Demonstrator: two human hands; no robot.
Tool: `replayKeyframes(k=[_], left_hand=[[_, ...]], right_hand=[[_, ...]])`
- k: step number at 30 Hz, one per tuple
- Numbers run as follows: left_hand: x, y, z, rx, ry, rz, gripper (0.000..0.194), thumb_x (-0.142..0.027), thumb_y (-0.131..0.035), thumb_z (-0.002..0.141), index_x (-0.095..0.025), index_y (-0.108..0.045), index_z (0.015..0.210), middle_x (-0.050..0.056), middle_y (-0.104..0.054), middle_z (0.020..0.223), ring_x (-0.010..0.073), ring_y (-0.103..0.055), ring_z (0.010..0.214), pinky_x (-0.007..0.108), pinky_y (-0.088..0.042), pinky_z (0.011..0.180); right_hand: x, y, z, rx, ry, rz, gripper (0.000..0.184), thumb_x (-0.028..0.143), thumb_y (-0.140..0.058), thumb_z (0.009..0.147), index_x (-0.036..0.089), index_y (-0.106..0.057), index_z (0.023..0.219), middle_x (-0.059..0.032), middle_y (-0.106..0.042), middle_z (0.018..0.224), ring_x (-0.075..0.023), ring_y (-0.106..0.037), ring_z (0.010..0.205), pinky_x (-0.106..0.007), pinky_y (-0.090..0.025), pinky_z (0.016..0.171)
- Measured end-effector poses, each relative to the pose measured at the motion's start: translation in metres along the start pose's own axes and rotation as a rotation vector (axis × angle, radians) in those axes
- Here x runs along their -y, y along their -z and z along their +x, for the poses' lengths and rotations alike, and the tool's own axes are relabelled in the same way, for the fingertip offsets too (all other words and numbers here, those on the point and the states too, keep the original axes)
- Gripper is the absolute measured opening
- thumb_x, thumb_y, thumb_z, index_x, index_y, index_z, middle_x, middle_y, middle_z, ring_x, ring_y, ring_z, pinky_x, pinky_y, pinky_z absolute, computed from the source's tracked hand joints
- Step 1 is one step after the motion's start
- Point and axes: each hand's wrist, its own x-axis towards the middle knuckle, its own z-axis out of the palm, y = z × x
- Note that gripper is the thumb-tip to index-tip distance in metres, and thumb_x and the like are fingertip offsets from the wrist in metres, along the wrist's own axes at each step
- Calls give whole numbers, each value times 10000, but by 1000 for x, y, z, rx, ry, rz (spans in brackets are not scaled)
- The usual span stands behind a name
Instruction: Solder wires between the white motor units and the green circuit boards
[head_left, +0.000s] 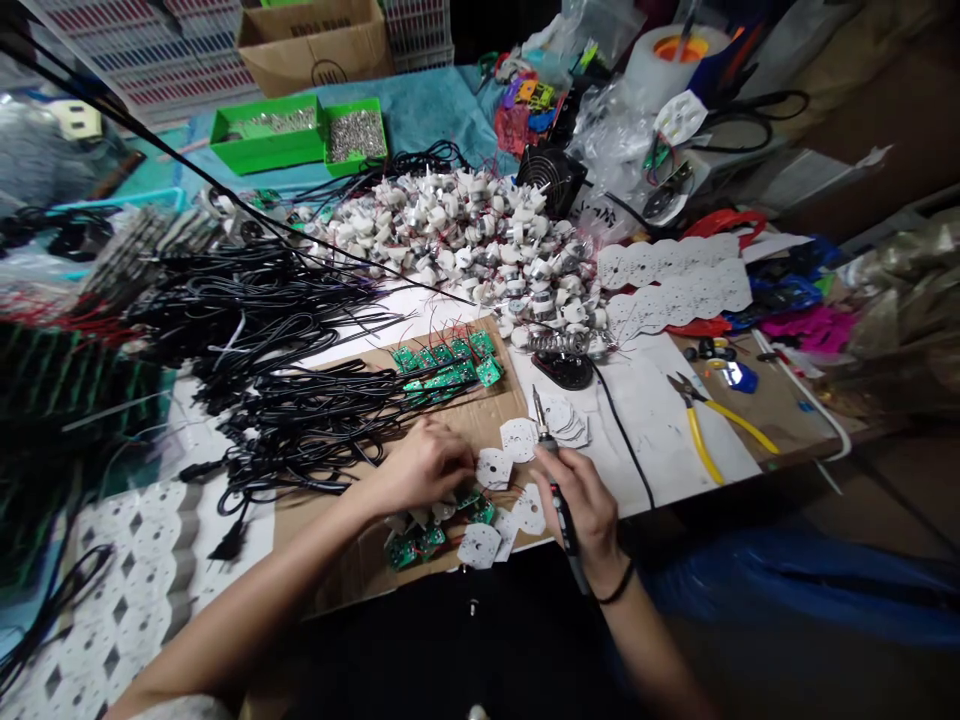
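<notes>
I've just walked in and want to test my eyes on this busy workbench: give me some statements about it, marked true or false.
1. The right hand holds a soldering iron. True.
2. Red-handled pliers lie at the right. False: the pliers there have yellow handles.
3. A dark band circles the left wrist. False: the dark band is on the right wrist.
4. The left hand is close to green circuit boards. True.
5. Two green trays stand beyond the pile of white parts. True.
6. Yellow cables are heaped at the left. False: the heaped cables are black.
</notes>
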Motion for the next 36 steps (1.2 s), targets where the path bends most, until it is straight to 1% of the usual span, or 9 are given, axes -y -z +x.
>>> replayKeyframes(k=[5, 9, 12, 16, 19, 23, 26, 31, 36], left_hand=[[-17, -13, -23, 13, -19, -75, 237, -254, -489, 1016, -221, -708, 1101, 67, -736, 933, 188, -680, 898, 314, -491, 851], [-24, -22, -27, 6, -57, -106, 258, -240, -486, 1019, -233, -718, 1132, 70, -719, 959, 183, -678, 918, 302, -511, 853], [-20, -25, -24, -118, -6, -167, 262, -269, -472, 1034, -211, -723, 1078, 85, -698, 1079, 167, -670, 957, 283, -520, 865], [-8, -26, -25, -383, 260, 47, 266, -266, -469, 1026, -188, -705, 933, 88, -695, 971, 200, -634, 899, 332, -514, 836], [-2, -26, -32, -424, 401, 315, 215, -258, -493, 1004, -189, -695, 974, 113, -712, 1020, 260, -610, 927, 410, -494, 860], [-2, -30, -42, -458, 417, 450, 250, -255, -492, 1001, -185, -646, 1185, 165, -648, 1314, 307, -599, 1106, 445, -485, 949], [-3, -33, -43, -485, 406, 495, 287, -256, -477, 1006, -153, -612, 1237, 210, -569, 1420, 331, -563, 1215, 465, -466, 1030], [1, -31, -39, -453, 397, 482, 278, -276, -492, 996, -143, -603, 1213, 215, -580, 1365, 337, -581, 1195, 470, -474, 1025], [9, -26, -38, -488, 383, 398, 270, -341, -515, 987, -190, -599, 1196, 181, -595, 1311, 313, -622, 1125, 434, -508, 937]], right_hand=[[-19, -6, 8, 151, 144, -31, 525, 71, -524, 985, 289, -559, 1461, -103, -698, 1192, -218, -724, 1063, -349, -628, 945], [-22, -17, 21, 171, 192, 31, 510, 77, -534, 997, 277, -552, 1466, -106, -688, 1204, -211, -719, 1092, -326, -627, 955], [-22, -23, 27, 180, 201, 95, 486, 102, -548, 1001, 285, -565, 1451, -96, -685, 1202, -197, -727, 1072, -301, -632, 938], [-18, -21, 27, 67, 189, 98, 484, 120, -613, 975, 274, -577, 1432, -104, -686, 1180, -207, -729, 1054, -306, -650, 891], [-13, -16, 26, -14, 180, 65, 480, 126, -661, 951, 265, -593, 1405, -96, -699, 1098, -206, -740, 982, -302, -665, 836], [-7, -12, 23, -39, 161, 55, 458, 134, -648, 959, 263, -595, 1395, -91, -696, 1058, -203, -743, 918, -300, -668, 791], [-2, -10, 22, -49, 140, 54, 460, 134, -656, 956, 266, -593, 1392, -88, -689, 1045, -206, -736, 918, -303, -663, 780], [-3, -1, 23, -98, 89, 60, 358, 201, -673, 960, 239, -641, 1315, -89, -694, 990, -216, -724, 881, -325, -652, 749], [-16, 11, 28, -212, -130, 73, 252, 208, -654, 967, 232, -696, 1215, -80, -738, 982, -212, -738, 862, -331, -636, 772]])
